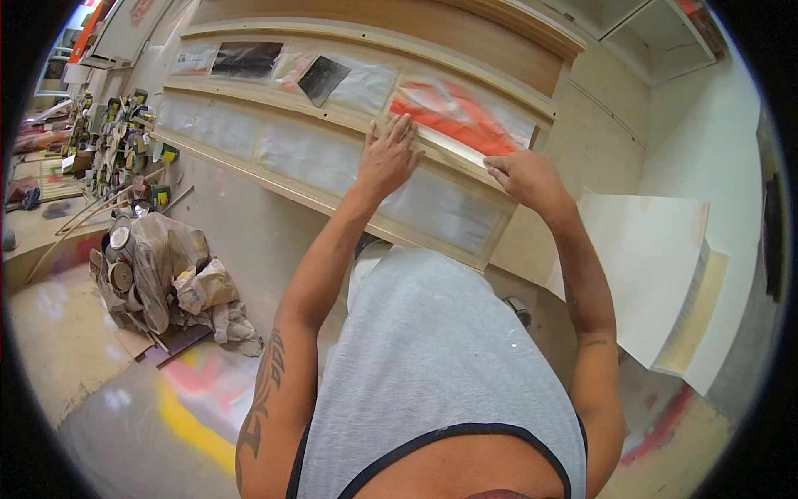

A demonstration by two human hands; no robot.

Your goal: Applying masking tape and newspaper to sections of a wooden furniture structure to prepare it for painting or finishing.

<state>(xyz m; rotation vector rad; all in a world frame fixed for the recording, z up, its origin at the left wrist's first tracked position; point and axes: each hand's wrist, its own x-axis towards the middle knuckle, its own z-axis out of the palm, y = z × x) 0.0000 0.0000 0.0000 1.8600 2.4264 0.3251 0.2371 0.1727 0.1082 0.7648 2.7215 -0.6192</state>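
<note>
A long pale wooden frame [316, 195] with glass panels covered in paper and plastic leans against the wall in front of me. My left hand [386, 158] lies flat, fingers spread, on the middle wooden rail beside an orange-smeared panel [465, 116]. My right hand [525, 176] is curled, knuckles up, pressing on the same rail at the panel's lower right corner. Whether it holds a small thing I cannot tell.
A heap of paint cans and plastic bags [158, 270] sits on the floor at left. More cans and tools [116, 141] crowd the far left. White boards [657, 274] lean against the right wall. The floor [183, 407] has yellow and pink paint stains.
</note>
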